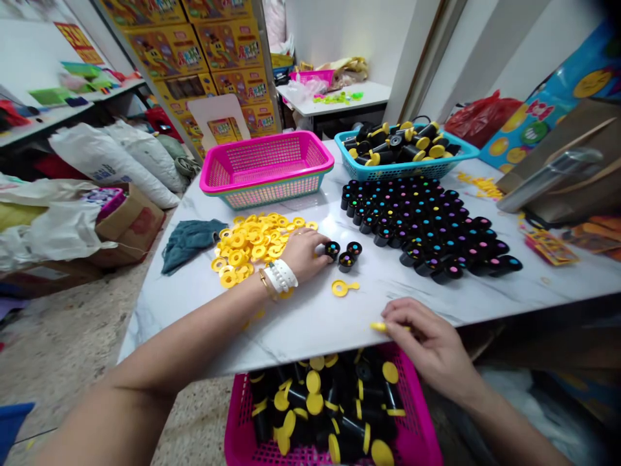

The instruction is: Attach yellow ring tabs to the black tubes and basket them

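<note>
My left hand [305,254] has its thumb and fingers around a small black cup [332,250] with coloured bits inside. Two more such cups, the nearer one [346,261] among them, stand just to its right. Between thumb and fingers, my right hand [431,343] pinches a yellow plastic piece [379,327] near the table's front edge. A yellow ring with a short handle [340,288] lies flat between the hands. Beside my left wrist spreads a heap of yellow rings [257,239]. Many black cups with coloured dots [412,213] stand in rows at right.
Below the table edge, a pink basket [235,414] holds black cups with yellow lids. A blue basket [412,169] at the back holds similar ones. Stacked pink and teal baskets [266,178] stand at back left. A dark cloth [187,246] lies beside the rings.
</note>
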Available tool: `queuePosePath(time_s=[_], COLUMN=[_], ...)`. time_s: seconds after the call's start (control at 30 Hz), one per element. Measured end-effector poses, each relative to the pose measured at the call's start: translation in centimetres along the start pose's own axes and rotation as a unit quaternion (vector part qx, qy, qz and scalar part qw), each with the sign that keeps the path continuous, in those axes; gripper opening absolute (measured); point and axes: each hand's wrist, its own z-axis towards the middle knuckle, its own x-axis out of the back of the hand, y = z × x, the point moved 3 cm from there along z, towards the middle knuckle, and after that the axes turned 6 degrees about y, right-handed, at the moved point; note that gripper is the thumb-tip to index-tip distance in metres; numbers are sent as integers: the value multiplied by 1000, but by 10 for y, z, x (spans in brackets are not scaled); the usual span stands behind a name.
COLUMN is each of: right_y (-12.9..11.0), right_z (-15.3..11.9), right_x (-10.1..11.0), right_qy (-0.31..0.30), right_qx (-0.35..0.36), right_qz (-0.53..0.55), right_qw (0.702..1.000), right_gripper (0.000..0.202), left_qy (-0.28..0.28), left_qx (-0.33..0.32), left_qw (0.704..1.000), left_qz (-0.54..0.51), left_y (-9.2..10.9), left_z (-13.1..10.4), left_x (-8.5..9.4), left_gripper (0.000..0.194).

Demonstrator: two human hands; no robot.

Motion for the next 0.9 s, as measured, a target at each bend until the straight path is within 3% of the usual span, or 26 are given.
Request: queuePosePath(time_s=[0.13, 0.23, 0.37, 0.5, 0.63, 0.9], right_y=[6, 4, -6, -17, -17, -16], right_z=[9, 12, 18, 31, 36, 34], right_x=[0, -6, -22, -36, -45, -54], right_qy=[14, -23, -61, -7, 38, 55], right_qx=[-209, -251, -249, -174, -167, -203], right_qz=[190, 252, 262, 178, 107, 103], right_qw=[959, 934, 930, 969, 979, 972], right_gripper=[22, 25, 24, 19, 19, 31], left_qy=[78, 63, 6, 26, 23, -43], left_qx=[10, 0, -6, -16, -4, 20], left_qw=[997, 996, 993, 984, 983, 983], left_qz=[-15, -56, -120, -173, -181, -178], left_y=[23, 49, 65, 57, 52, 53], left_z=[-34, -73, -102, -103, -101, -97], left_x=[17, 21, 3, -11, -14, -12], left_gripper=[21, 21, 31, 38, 38, 24])
